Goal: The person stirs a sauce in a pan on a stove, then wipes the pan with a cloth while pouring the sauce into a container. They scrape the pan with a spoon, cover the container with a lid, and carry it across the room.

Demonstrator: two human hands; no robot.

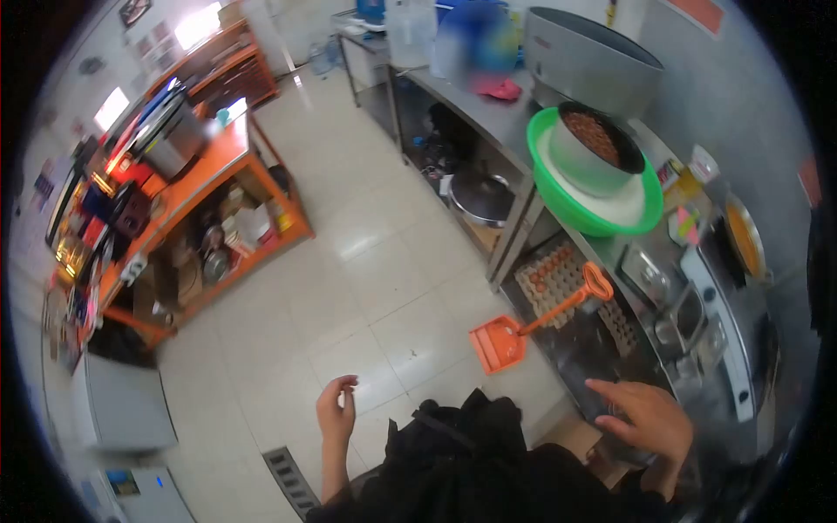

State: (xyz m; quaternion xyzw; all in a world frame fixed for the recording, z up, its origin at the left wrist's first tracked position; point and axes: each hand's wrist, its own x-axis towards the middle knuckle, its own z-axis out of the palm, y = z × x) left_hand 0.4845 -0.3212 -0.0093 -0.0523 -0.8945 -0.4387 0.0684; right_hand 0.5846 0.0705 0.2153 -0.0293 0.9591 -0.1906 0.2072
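Observation:
My left hand (336,410) hangs over the tiled floor (288,349), its fingers loosely bent with a gap by the thumb and nothing in them. On the other side, my right hand (643,421) is stretched out palm down, thumb and fingers apart and empty, near the steel counter's front. An orange dustpan (499,343) with a long upright handle stands on the floor by the counter, ahead of both hands and touched by neither. Below the counter, egg trays (549,281) lie on the lower shelf, some holding brown eggs.
A green basin (582,218) of white grains holds a pot of brown beans (591,139) on the counter (506,118). A stove (719,331) stands at right. To the left is an orange workbench (205,187) with appliances. A floor drain (289,482) lies near me.

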